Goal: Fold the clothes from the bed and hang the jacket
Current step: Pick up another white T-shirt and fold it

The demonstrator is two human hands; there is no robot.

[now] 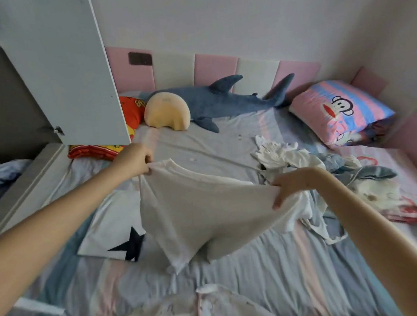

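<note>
Your left hand (137, 159) pinches the white T-shirt (201, 208) at its collar; your right hand (293, 183) grips, seemingly, its hem. It hangs over the bed (273, 265)

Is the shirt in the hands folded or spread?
Spread: the left hand and right hand hold the shirt stretched out above the bed.

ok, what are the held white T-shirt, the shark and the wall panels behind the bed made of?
White T-shirt: thin, matte knit, likely cotton jersey; it sags and drapes softly between the left hand and right hand.
Shark plush: blue pile fabric over soft stuffing, fuzzy matte surface.
Wall panels: padded, smooth pink and white covering, probably faux leather or fabric; can't tell which.
</note>
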